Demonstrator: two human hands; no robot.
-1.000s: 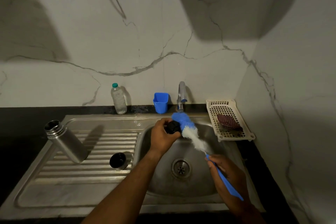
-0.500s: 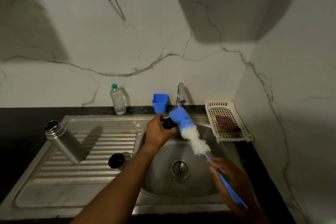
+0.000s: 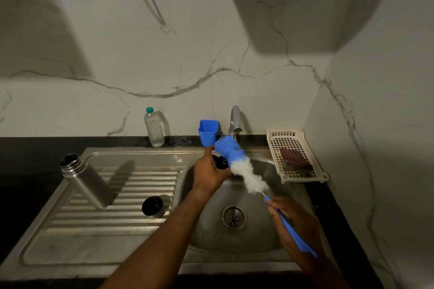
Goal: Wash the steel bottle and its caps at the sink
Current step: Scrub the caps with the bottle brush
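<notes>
The open steel bottle (image 3: 88, 180) stands on the ribbed drainboard (image 3: 131, 220) at the left. To its right a steel cap (image 3: 153, 206) with a dark inside rests on the same board. My left hand (image 3: 210, 172) holds a small black cap (image 3: 222, 163) above the sink basin (image 3: 234, 237), just below the tap (image 3: 234, 121). My right hand (image 3: 296, 225) grips the blue handle of a bottle brush (image 3: 242, 166). The brush's blue and white bristles press against the black cap.
A clear plastic water bottle (image 3: 153, 128) and a blue cup (image 3: 207, 131) stand against the marble wall behind the sink. A cream plastic basket (image 3: 277, 145) with a dark red scrub pad (image 3: 294, 158) sits on the right rim. Black counter surrounds the sink.
The brush head and the black cap have shifted a little up and back toward the tap. The bottle and steel cap on the drainboard have not moved.
</notes>
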